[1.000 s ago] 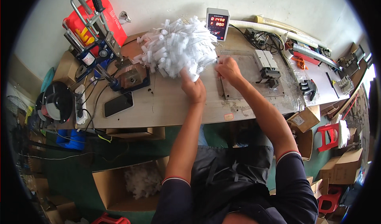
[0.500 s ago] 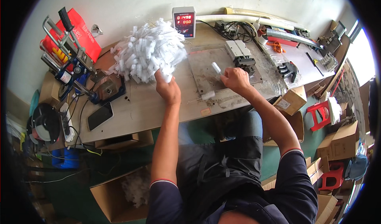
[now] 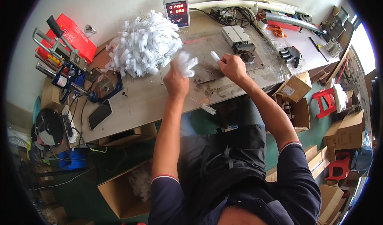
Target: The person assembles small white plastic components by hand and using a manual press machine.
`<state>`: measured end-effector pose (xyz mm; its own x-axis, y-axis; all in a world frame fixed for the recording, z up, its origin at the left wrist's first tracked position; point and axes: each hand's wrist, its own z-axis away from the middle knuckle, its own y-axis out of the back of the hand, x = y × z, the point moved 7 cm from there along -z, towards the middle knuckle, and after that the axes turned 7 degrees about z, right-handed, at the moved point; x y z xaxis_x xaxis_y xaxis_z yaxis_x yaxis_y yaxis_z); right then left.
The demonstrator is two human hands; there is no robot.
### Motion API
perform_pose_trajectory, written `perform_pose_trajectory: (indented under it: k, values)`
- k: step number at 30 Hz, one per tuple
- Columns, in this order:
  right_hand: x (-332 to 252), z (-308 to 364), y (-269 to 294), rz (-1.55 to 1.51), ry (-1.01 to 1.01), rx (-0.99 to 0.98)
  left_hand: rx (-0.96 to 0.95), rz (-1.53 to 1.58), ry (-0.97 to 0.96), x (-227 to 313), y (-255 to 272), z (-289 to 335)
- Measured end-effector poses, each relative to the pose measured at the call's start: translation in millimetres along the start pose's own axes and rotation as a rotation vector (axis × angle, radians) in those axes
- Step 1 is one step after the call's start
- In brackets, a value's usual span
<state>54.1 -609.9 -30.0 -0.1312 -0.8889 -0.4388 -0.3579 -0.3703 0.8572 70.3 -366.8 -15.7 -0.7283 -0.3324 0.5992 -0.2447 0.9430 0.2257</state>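
Observation:
Beside a big heap of white wire-stemmed tube brushes (image 3: 143, 43), my left hand (image 3: 176, 83) is closed round a small bunch of the same brushes (image 3: 187, 64), smeared by motion. My right hand (image 3: 232, 68) is closed over the worktable (image 3: 139, 101), pinching one white brush (image 3: 215, 56) whose bristle end sticks out to the left. Just past the right hand stands a small metal fixture (image 3: 239, 39) on a flat metal plate (image 3: 203, 47). A single loose brush (image 3: 208, 109) shows at the table's front edge, its thin wire pointing back over the tabletop.
Behind the plate stands a counter box with a red display (image 3: 176, 11). On the left are a lever press (image 3: 72, 75) and a phone (image 3: 100, 114). A black glove (image 3: 291, 56) lies right of the fixture. Below sits an open carton holding white brushes (image 3: 139, 185).
My left hand has drawn away from the heap to the right, with the bunch in it. The loose brush has moved from the tabletop to the front edge. My right hand keeps its brush.

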Motion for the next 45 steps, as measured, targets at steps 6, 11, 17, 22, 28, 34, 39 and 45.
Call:
perform_pose_trajectory:
  k: [6,11,17,22,28,34,39,45]
  values:
    - [46.2,56.5,19.0,-0.165,-0.068,0.139,-0.129,-0.109,0.055,-12.4,-11.9,4.3]
    - [81.6,57.4,38.9,-0.179,-0.155,0.195,-0.139,-0.13,0.079,-13.8,-16.1,6.4]
    - [103.3,43.6,48.2,-0.095,-0.186,0.253,-0.146,-0.095,0.106,-14.1,-16.8,6.1]
    - [103.0,36.4,45.4,-0.09,-0.209,0.259,-0.16,-0.105,0.116,-15.9,-17.4,6.8]
    - [103.0,27.6,41.4,-0.055,-0.271,0.284,-0.169,-0.1,0.15,-19.8,-18.3,5.5]
    - [103.0,23.6,40.4,-0.061,-0.324,0.251,-0.164,-0.052,0.141,-25.5,-18.9,4.9]
    - [107.0,21.2,39.6,-0.082,-0.316,0.239,-0.141,-0.049,0.119,-22.9,-17.1,3.2]
    - [111.4,19.8,39.4,-0.098,-0.318,0.224,-0.145,-0.016,0.135,-21.6,-17.9,5.0]
